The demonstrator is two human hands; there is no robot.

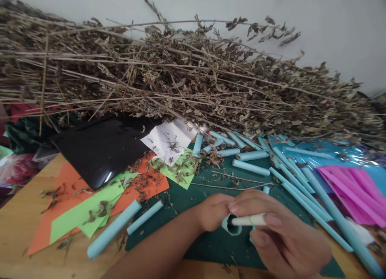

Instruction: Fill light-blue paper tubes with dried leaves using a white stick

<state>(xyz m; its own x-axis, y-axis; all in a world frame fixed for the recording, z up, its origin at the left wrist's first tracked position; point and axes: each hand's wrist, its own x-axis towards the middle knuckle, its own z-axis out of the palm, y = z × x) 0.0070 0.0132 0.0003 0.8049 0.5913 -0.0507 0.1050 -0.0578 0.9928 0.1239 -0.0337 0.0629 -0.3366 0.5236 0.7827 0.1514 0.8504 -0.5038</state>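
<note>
My left hand [215, 212] is closed round a light blue paper tube [232, 227], whose open end faces me over the green mat. Pinched between the thumb and fingers of my right hand [286, 234] is a thin white stick [249, 220]; its far end sits at the tube's dark opening. How deep the stick reaches inside is hidden. A small piece of light blue paper shows beside my right fingertips. Both hands are close together, with fingers nearly touching above the tube.
Dried stalks and leaves [193, 74] are piled along the back. Many light blue rolled tubes [251, 167] lie across the green mat [211, 196] and right side. Orange, green and white papers, a black sheet [102, 146] and pink paper [354, 192] surround them on the wooden table [18, 230].
</note>
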